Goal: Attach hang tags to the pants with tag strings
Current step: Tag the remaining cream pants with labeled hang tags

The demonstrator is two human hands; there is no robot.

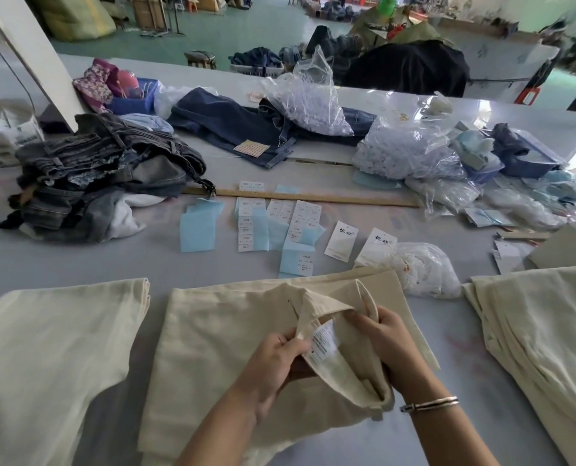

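Observation:
Cream pants (212, 334) lie on the grey table (185, 260) in front of me, the waistband pulled open. My left hand (276, 361) pinches the waistband edge beside the white care label (323, 341) sewn inside. My right hand (386, 338) grips the other side of the waistband next to a belt loop (367, 297). Two white hang tags (342, 240) lie just beyond the pants, next to a clear bag of white tag strings (424, 267).
More cream pants lie in a pile at left (51, 331) and in a stack at right (542, 331). Blue and white sticker sheets (263, 227) and a wooden ruler (313, 196) sit mid-table. Denim piles (105, 173), dark jeans (246, 129) and plastic bags (407, 149) crowd the far side.

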